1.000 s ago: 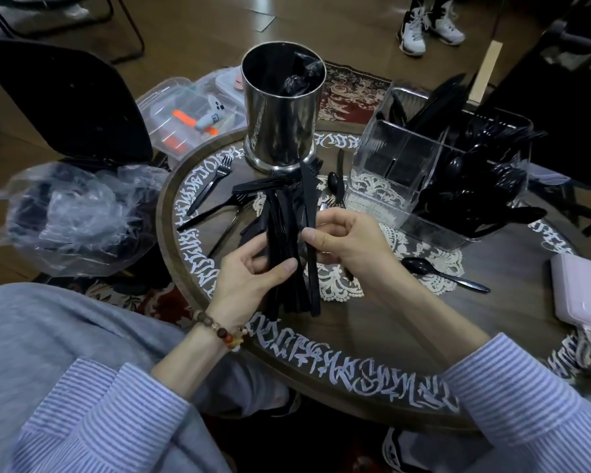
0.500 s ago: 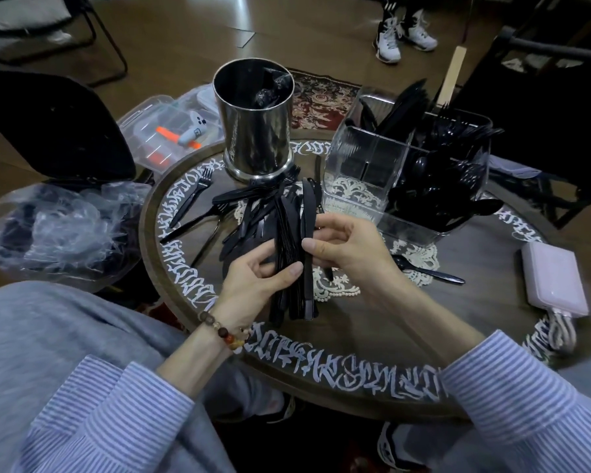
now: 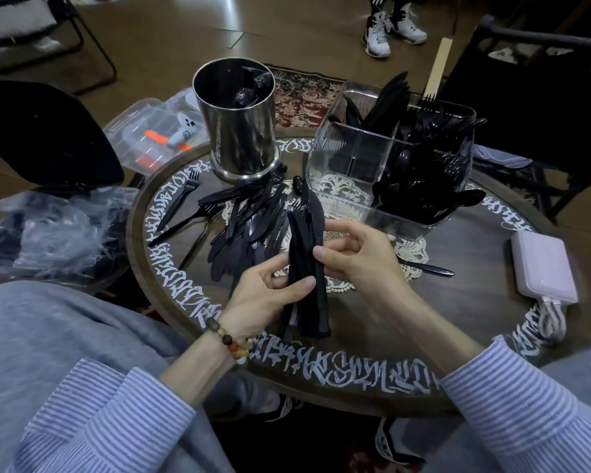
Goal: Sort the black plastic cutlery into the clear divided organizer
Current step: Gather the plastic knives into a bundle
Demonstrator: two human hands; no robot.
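Steel canister (image 3: 241, 124) (contents unclear) behind loose cutlery (image 3: 249, 223)

White calligraphy-like script rings the round table's rim (image 3: 325, 368), but none of it is legible.

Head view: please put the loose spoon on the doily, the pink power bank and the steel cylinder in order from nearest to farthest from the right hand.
1. Loose spoon: lies on the table just right of the right hand.
2. Pink power bank: farther right, near the table's edge.
3. Steel cylinder: at the far left of the table, beyond the cutlery pile.
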